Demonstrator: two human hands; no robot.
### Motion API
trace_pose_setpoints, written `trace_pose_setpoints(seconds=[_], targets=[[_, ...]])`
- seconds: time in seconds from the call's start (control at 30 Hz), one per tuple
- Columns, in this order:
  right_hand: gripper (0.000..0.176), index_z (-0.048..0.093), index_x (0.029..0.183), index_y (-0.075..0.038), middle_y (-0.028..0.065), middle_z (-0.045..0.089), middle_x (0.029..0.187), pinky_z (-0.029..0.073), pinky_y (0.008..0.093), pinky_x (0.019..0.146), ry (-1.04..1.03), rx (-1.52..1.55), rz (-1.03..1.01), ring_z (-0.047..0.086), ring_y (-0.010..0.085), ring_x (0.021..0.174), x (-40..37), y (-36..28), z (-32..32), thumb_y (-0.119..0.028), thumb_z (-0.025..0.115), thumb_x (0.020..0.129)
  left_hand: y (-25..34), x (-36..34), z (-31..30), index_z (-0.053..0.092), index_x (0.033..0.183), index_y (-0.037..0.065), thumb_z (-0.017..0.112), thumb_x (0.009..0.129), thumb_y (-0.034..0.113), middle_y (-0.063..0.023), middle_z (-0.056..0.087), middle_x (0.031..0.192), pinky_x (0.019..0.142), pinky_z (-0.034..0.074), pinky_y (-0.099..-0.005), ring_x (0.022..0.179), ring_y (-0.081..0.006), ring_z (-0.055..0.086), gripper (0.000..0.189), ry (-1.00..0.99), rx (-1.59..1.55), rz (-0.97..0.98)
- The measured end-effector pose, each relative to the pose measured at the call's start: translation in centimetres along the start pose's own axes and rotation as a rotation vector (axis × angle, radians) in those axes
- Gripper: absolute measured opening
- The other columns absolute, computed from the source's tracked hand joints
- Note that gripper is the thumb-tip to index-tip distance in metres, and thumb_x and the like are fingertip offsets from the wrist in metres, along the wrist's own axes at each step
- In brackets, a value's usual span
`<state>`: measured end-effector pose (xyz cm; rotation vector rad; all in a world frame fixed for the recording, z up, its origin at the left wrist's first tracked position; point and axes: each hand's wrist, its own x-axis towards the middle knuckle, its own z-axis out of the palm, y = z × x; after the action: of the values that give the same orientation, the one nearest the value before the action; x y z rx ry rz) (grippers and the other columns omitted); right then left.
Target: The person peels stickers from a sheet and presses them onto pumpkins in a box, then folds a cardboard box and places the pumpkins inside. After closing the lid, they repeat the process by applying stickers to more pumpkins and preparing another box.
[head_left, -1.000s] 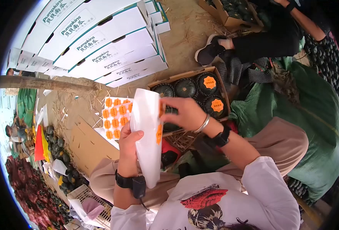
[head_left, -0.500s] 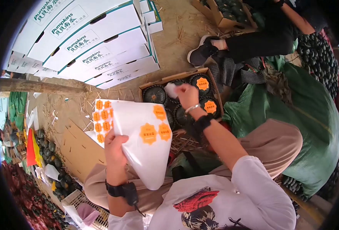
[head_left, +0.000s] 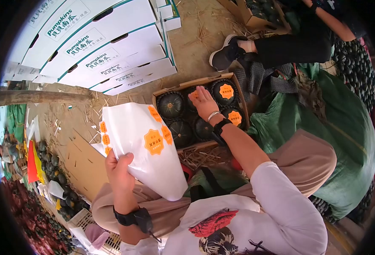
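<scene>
My left hand (head_left: 120, 172) grips the lower left edge of a curled white sticker sheet (head_left: 130, 127), thumb on top. Orange scalloped stickers (head_left: 154, 142) dot the sheet. My right hand (head_left: 205, 106) lies flat, fingers stretched out, over the top middle pumpkin in an open cardboard box (head_left: 154, 101). Part of an orange sticker (head_left: 193, 96) shows beside those fingers. Two dark green pumpkins on the box's right side carry orange stickers, one at the upper right (head_left: 224, 92) and one below it (head_left: 234, 117). A pumpkin without a visible sticker (head_left: 170, 105) sits upper left.
White pumpkin cartons (head_left: 123, 46) are stacked at upper left. A green sack (head_left: 340, 140) lies at right. Near the upper right is another person's shoe (head_left: 225, 55), with a second box of pumpkins (head_left: 255, 21) beyond. Flat cardboard (head_left: 83, 163) and straw cover ground at left.
My right hand had a small whitish piece at its fingertips; now it lies flat on the top middle pumpkin, where orange shows. The sticker sheet in my left hand has shifted left and curled.
</scene>
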<state>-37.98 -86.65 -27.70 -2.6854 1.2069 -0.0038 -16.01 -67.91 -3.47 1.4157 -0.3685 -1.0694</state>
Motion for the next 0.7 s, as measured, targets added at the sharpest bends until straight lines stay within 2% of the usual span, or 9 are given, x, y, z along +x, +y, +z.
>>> trace_pose_setpoints(seconds=[0.1, 0.2, 0.3, 0.37, 0.4, 0.47, 0.53, 0.6, 0.7], targets=[[0.042, 0.044, 0.128, -0.021, 0.0208, 0.024, 0.140, 0.017, 0.0404, 0.107, -0.032, -0.006, 0.091, 0.016, 0.0326, 0.132, -1.6, -1.1, -0.6, -0.012, 0.042, 0.086, 0.8, 0.0, -0.1, 0.054, 0.101, -0.006, 0.050, 0.074, -0.002, -0.0128, 0.060, 0.095, 0.077, 0.048, -0.0316, 0.084, -0.0203, 0.059, 0.028, 0.014, -0.039, 0.031], [0.040, 0.052, 0.120, -0.013, 0.0205, 0.044, 0.127, 0.030, 0.0385, 0.101, -0.465, -0.094, 0.208, 0.036, 0.0325, 0.123, -2.5, -5.1, -9.0, -0.013, 0.053, 0.081, 1.2, -0.5, 0.0, 0.053, 0.104, -0.006, 0.053, 0.075, -0.001, -0.0125, 0.059, 0.098, 0.078, 0.047, -0.0327, 0.086, -0.0204, 0.058, 0.029, 0.016, -0.029, 0.073], [0.038, 0.059, 0.109, -0.006, 0.0217, 0.056, 0.109, 0.042, 0.0360, 0.089, 0.205, 0.818, -0.021, 0.053, 0.0309, 0.106, -4.7, -8.6, -13.7, -0.025, 0.064, 0.076, 0.9, -1.2, 0.3, 0.055, 0.104, -0.004, 0.056, 0.077, 0.001, -0.0089, 0.061, 0.096, 0.076, 0.046, -0.0277, 0.084, -0.0151, 0.058, 0.028, -0.049, -0.104, 0.059], [0.041, 0.060, 0.103, -0.001, 0.0178, 0.062, 0.094, 0.049, 0.0329, 0.072, 0.375, 1.121, -0.190, 0.062, 0.0299, 0.081, -6.1, -13.0, -18.7, -0.025, 0.070, 0.071, 0.9, -1.5, 1.0, 0.056, 0.104, -0.003, 0.058, 0.077, 0.004, -0.0085, 0.062, 0.095, 0.074, 0.046, -0.0272, 0.084, -0.0144, 0.059, 0.028, -0.095, -0.207, -0.017], [0.039, 0.061, 0.101, -0.001, 0.0177, 0.063, 0.091, 0.049, 0.0313, 0.069, 0.289, 1.129, -0.169, 0.062, 0.0282, 0.077, -6.5, -14.3, -19.8, -0.023, 0.071, 0.070, 1.0, -1.6, 1.0, 0.056, 0.103, -0.003, 0.059, 0.078, 0.006, -0.0083, 0.062, 0.095, 0.073, 0.047, -0.0269, 0.083, -0.0141, 0.059, 0.027, -0.132, -0.260, -0.050], [0.033, 0.063, 0.098, 0.001, 0.0149, 0.065, 0.081, 0.050, 0.0276, 0.061, 0.106, 1.279, -0.027, 0.063, 0.0201, 0.064, -6.6, -16.1, -20.1, -0.017, 0.070, 0.072, 0.7, -1.8, 0.3, 0.051, 0.108, -0.004, 0.060, 0.076, 0.006, -0.0098, 0.060, 0.099, 0.077, 0.048, -0.0313, 0.087, -0.0183, 0.059, 0.034, -0.259, -0.001, -0.029], [0.032, 0.062, 0.100, 0.001, 0.0121, 0.066, 0.077, 0.049, 0.0267, 0.060, 0.058, 1.439, 0.066, 0.062, 0.0162, 0.063, -6.2, -16.7, -19.0, -0.016, 0.069, 0.074, 0.0, -1.5, -0.2, 0.050, 0.109, -0.005, 0.062, 0.071, 0.005, -0.0100, 0.060, 0.098, 0.075, 0.050, -0.0323, 0.084, -0.0201, 0.061, 0.041, -0.306, 0.238, -0.016], [0.024, 0.063, 0.095, 0.002, 0.0074, 0.065, 0.075, 0.051, 0.0270, 0.060, -0.068, 1.575, 0.166, 0.062, 0.0140, 0.066, -5.9, -16.5, -18.2, -0.012, 0.066, 0.077, -0.3, -1.2, -0.4, 0.052, 0.106, -0.005, 0.059, 0.067, 0.001, -0.0102, 0.061, 0.094, 0.073, 0.050, -0.0317, 0.082, -0.0199, 0.061, 0.040, -0.216, 0.127, -0.126], [0.016, 0.063, 0.088, 0.003, 0.0079, 0.064, 0.077, 0.053, 0.0284, 0.061, -0.274, 2.207, 0.462, 0.062, 0.0161, 0.067, -5.1, -15.7, -15.3, -0.009, 0.064, 0.077, -0.1, -0.8, -0.5, 0.057, 0.098, -0.006, 0.051, 0.062, -0.003, -0.0094, 0.062, 0.086, 0.068, 0.048, -0.0287, 0.074, -0.0178, 0.060, 0.036, -0.148, 0.034, -0.221]])
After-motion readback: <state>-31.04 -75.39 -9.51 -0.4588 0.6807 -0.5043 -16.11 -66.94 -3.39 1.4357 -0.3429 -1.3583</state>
